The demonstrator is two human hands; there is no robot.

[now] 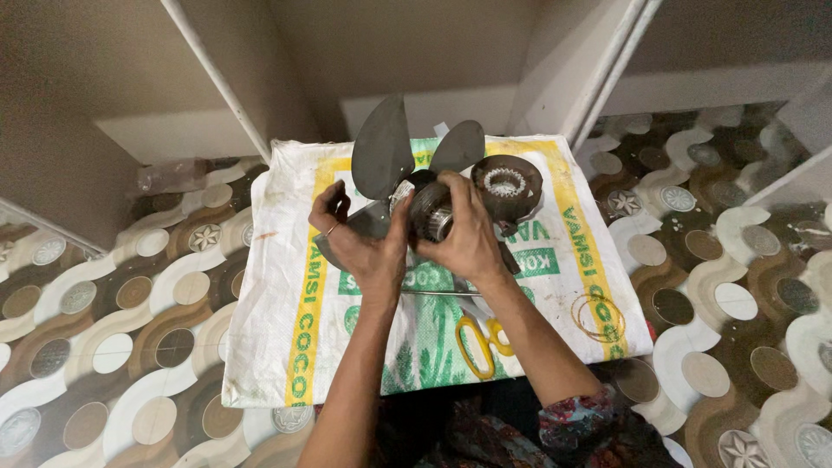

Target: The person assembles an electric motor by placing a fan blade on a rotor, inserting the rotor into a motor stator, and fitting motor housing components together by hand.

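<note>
- Floor (104, 329): patterned in brown, white and grey ovals; it carries a woven sack laid flat as a work mat.
- Woven sack (277, 286): white with yellow bands and green print. All parts lie on it or are held above it.
- Left hand (360, 243): raised above the sack's centre, palm toward the motor. The fingers (329, 208) are curled around the left side of the assembly; a ring shows on one of them. The thumb presses against the motor body.
- Fan blades (381, 147): grey metal, two in clear view, rising upward from the hub; a third appears partly hidden under the left hand. The blades are joined to the motor held between the hands.
- Fan motor (431, 212): round, dark, with a ribbed metal core visible at its near face. It is held clear of the sack, between both hands, at the sack's upper middle.
- Right hand (468, 234): wrapped over the motor's right side, fingers (455, 195) closed onto the top of the body.
- Motor cover (507, 186): round, dark shell with a toothed inner ring, lying open-side up on the sack, just beside the right hand.
- Scissors (481, 342): yellow-handled, lying on the sack near the right forearm; a thin metal rod (442, 294) lies just above them.
- Wire coil (598, 316): thin loops, on the sack's right edge.
- Step in hand, as a judgement: the motor is open and under handling, cover removed.
- Next move calls for a firm two-hand hold, with the blades kept clear of the fingers.
</note>
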